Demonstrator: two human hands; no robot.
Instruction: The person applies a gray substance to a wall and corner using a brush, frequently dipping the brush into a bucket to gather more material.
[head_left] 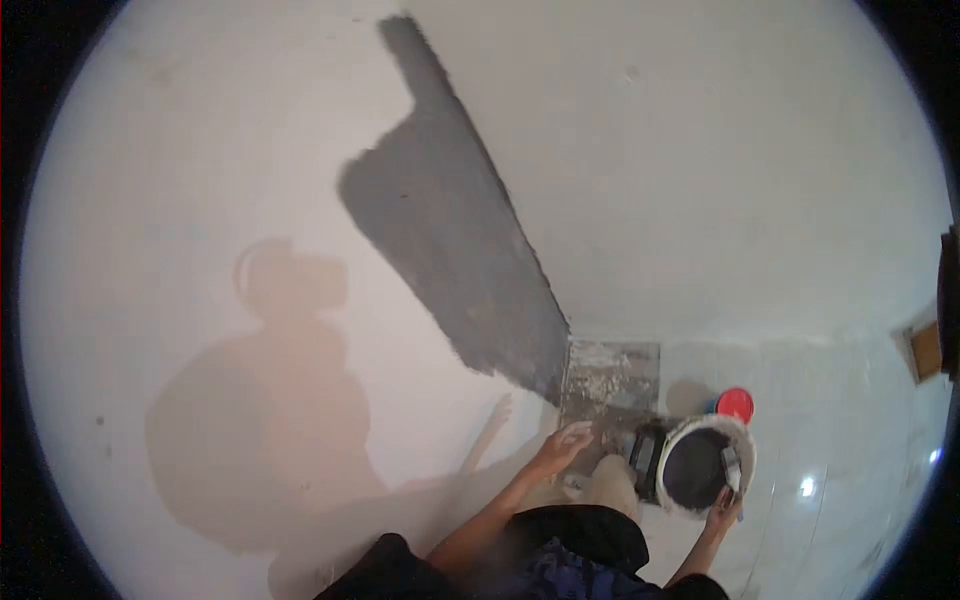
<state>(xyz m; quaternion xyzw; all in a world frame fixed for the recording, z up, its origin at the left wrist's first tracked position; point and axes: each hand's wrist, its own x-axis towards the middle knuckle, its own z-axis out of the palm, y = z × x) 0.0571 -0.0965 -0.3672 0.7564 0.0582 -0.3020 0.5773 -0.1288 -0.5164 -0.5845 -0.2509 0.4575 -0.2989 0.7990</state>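
A wide paintbrush [732, 467] is in my right hand [727, 508], fingers closed round its handle. Its pale head overlaps the right inner side of a white bucket [750, 440]. Dark grey paint [695, 470] fills much of the bucket. My left hand [568, 443] holds nothing; its fingers reach out over the floor beside the wall, close to my knee. Up the wall [480, 130] runs a patch of grey coating [450, 230], widest in its middle and bounded by the corner on its right.
A red-lidded can [735, 404] stands just behind the bucket. Against the bucket's left side is a black object [647, 460]. A stained floor section [612, 375] lies at the wall corner. Glossy tiles [820, 430] spread right, with a brown box [926, 352] farther off.
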